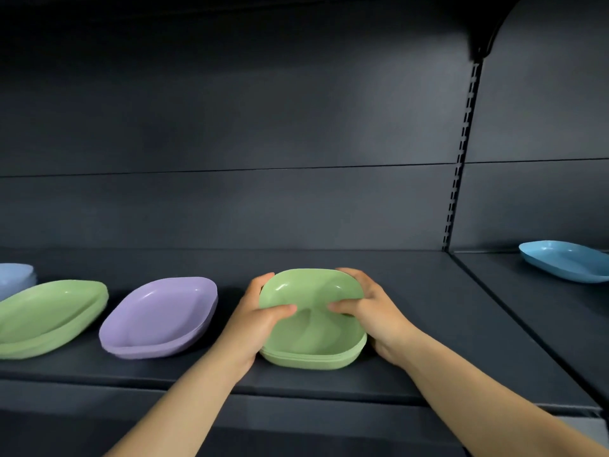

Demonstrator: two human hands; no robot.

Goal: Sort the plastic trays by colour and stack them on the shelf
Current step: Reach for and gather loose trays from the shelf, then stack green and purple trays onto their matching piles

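Note:
A stack of green trays (313, 338) sits on the dark shelf (412, 308) in the middle of the head view. My left hand (260, 321) grips its left rim, thumb inside the top tray and fingers round the outside. My right hand (372, 315) grips the right rim the same way. To the left stand a purple tray stack (158, 318) and another green tray stack (49, 315). A pale blue stack (14, 277) shows at the far left edge, partly cut off.
A single blue tray (566, 260) lies on the neighbouring shelf bay at the right, beyond a slotted upright (459, 159). The shelf's front lip (296, 394) runs below my wrists. The dark back panel rises behind the trays.

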